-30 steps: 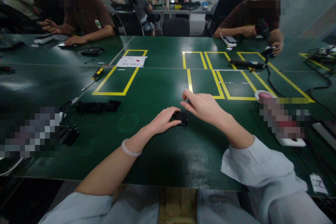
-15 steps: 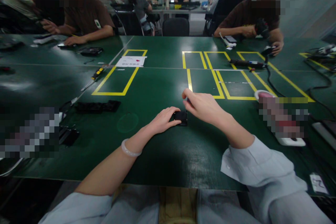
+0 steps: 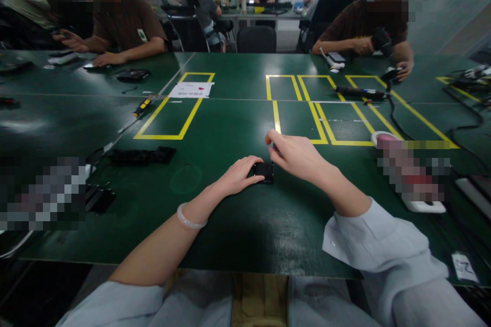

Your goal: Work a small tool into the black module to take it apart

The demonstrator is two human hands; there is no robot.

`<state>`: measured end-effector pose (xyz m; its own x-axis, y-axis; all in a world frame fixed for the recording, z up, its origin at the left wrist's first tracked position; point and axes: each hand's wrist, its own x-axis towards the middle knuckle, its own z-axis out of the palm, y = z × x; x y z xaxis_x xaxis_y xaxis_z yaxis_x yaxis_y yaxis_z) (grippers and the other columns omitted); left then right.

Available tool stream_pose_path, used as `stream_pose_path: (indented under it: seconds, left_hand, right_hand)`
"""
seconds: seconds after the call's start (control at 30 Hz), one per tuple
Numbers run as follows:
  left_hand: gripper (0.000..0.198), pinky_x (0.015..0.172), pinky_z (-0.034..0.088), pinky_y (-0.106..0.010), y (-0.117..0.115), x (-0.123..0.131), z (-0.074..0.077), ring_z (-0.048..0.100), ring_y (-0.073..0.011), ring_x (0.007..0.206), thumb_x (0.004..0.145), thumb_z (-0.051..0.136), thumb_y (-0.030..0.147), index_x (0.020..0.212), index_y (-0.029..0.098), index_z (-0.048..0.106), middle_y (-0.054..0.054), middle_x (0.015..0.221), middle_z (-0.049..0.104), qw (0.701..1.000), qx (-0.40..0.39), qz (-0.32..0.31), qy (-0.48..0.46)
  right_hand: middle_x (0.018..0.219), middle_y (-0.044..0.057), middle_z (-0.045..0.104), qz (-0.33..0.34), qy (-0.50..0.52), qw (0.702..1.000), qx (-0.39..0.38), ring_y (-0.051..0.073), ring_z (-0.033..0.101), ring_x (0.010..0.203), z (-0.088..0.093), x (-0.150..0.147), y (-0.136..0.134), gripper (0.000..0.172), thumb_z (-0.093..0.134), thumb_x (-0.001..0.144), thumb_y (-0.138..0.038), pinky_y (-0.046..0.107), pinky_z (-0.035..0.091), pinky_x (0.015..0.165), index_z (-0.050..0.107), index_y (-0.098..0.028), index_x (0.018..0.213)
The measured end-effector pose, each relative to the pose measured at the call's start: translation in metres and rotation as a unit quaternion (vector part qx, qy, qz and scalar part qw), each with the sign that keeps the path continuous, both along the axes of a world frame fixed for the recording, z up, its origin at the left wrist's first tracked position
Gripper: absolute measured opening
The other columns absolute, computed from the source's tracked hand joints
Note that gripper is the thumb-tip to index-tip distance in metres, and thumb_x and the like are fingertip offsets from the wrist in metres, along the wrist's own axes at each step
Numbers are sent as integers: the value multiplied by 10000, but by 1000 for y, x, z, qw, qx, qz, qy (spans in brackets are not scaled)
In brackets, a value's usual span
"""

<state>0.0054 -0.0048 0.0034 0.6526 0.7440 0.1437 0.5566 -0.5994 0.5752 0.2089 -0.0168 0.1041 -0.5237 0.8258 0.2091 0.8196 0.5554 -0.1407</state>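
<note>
Black part point(image 3: 264, 172) lies flat on the green tabletop point(image 3: 230, 127), close in front of us, between our two hands. Our left hand point(image 3: 240, 176) steadies it: the fingers are curled, with thumb and forefinger pressed against the part's left edge. Our right hand point(image 3: 297, 156) hovers just beyond the part's right corner, thumb and forefinger tips pinched together; whether something tiny sits between them we cannot tell.

Little has changed in the last second. The right fingertips have drawn up and back a touch from the part's top edge, while the left hand and the part have kept their place. We judge this a fine adjustment, with the part held firm throughout.

For containers, black trays point(image 3: 141, 155) lie well to the left of the part, and we cannot make out anything in them. A pink-rimmed dish point(image 3: 383, 136) sits well to the right of the part, half hidden by a blurred patch, so its contents are unclear.
</note>
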Motion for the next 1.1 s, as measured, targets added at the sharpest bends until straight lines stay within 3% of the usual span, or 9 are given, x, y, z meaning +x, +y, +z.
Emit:
stream_pose_path:
  seconds: [0.17,0.53,0.77,1.1]
  left_hand:
    - [392,925,447,-400,1,-1,-3,573,-256,1068,900,542,442,1203,200,491,-84,1158,600,1000,3,1,2]
    - [389,925,444,-401,1,0,-3,567,-255,1063,901,538,454,1193,201,494,-88,1149,596,1000,4,1,0]
    - [387,920,445,-401,1,0,-5,572,-252,1056,900,546,441,1199,200,493,-83,1150,603,1000,6,2,0]
    - [367,913,450,-396,0,0,-2,568,-251,1054,898,546,441,1173,203,499,-84,1146,597,1000,8,5,3]
  right_hand:
    - [804,28,686,-3,-12,1000,-1,159,601,662,-1,0,2,240,360,967,-368,255,241,542,505,-194,1044]
    - [851,34,695,-4,-13,1000,21,157,602,659,-4,0,3,213,359,947,-278,260,240,530,487,-187,1092]
    - [775,34,691,-16,-37,999,9,166,604,633,-1,-2,2,262,345,977,-376,261,222,528,520,-189,1030]
    - [853,41,700,-24,-33,999,33,156,596,634,-7,-1,3,240,316,966,-290,259,226,520,492,-192,1097]
